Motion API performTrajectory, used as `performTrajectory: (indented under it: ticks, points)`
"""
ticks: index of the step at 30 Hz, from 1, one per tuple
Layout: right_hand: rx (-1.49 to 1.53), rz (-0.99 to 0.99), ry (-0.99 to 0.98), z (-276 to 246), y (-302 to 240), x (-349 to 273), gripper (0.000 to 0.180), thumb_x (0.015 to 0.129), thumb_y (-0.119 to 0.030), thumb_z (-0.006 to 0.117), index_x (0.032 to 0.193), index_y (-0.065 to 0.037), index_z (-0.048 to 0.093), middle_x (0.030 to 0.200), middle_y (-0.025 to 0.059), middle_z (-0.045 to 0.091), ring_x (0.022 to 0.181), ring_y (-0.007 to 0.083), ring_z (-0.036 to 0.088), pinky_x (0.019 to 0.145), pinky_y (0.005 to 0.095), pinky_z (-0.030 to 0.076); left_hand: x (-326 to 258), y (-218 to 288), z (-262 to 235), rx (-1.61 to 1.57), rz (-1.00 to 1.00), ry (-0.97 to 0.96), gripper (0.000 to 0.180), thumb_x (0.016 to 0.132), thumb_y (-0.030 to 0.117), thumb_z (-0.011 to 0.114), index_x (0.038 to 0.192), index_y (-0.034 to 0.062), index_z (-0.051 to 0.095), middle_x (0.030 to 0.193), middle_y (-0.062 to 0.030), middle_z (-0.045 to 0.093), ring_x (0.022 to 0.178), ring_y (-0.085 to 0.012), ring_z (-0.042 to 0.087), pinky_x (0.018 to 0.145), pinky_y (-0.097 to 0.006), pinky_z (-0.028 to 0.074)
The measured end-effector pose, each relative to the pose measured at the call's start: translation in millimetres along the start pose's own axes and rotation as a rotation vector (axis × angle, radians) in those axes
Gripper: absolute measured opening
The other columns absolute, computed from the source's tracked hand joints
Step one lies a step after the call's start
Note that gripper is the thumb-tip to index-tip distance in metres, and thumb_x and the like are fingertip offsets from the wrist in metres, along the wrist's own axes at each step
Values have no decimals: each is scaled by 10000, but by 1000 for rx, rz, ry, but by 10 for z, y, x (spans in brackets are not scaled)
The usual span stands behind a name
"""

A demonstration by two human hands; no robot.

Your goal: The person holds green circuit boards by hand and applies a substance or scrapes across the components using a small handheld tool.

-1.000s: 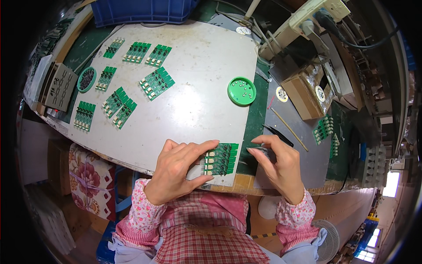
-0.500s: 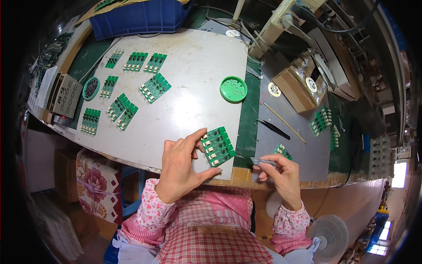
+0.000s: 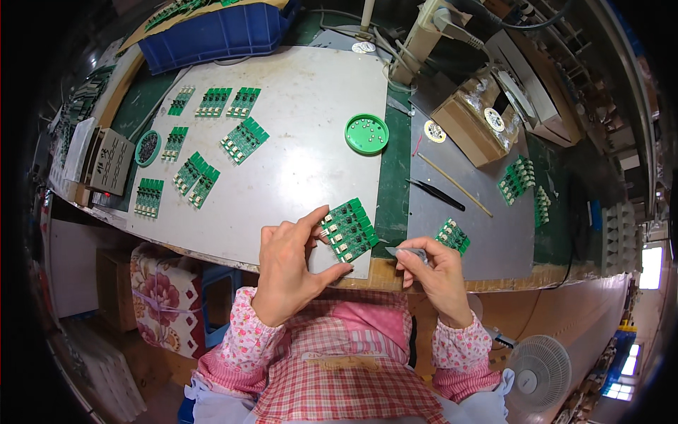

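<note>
The left hand (image 3: 291, 268) is over the sheet's (image 3: 304, 134) near edge, a board (image 3: 349, 232) between thumb and fingers! Just to its right, the right hand (image 3: 434, 272) has a tool (image 3: 409, 251) in its pinch. Over left, a cluster (image 3: 243, 140) of boards lies on the sheet, one dish (image 3: 139, 161) along its left side, a bin (image 3: 212, 44) behind. Another dish (image 3: 366, 147) sits near the sheet's right edge. Now the mat (image 3: 498, 240), farther right: tweezers (image 3: 438, 196) in front of a stick (image 3: 455, 185), a carton (image 3: 459, 116) behind both.
</note>
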State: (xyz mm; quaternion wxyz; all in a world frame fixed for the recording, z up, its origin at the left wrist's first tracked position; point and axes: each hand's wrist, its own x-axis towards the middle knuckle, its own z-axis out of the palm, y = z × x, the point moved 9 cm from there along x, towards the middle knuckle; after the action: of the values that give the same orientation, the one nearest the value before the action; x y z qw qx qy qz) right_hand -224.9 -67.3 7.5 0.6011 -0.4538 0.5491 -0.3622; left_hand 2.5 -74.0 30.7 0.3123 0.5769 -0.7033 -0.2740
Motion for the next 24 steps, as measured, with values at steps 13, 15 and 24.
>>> performTrajectory:
  ticks: [13, 15, 24]
  points:
    - [71, 35, 12, 129, -42, 165, 171, 1025, -123, 705, 1110, 25, 708, 852, 1, 676, 662, 30, 602, 583, 189, 521, -8, 86, 13, 95, 134, 162, 839, 635, 329, 971, 1367, 101, 631, 916, 54, 673, 842, -170, 546, 846, -374, 353]
    - [63, 49, 19, 124, -41, 181, 162, 1024, -130, 708, 1096, 16, 705, 851, -5, 673, 642, 26, 585, 582, 185, 510, -5, 73, 36, 93, 134, 167, 837, 635, 339, 971, 1364, 105, 633, 907, 59, 667, 842, -167, 546, 845, -372, 352]
    - [-95, 28, 16, 180, -184, 230, 140, 986, -110, 755, 1062, 3, 725, 853, -22, 661, 646, 8, 553, 558, 175, 411, -18, 73, 38, 111, 127, 191, 867, 605, 387, 990, 1353, 112, 649, 868, 67, 641, 807, -151, 543, 843, -363, 357]
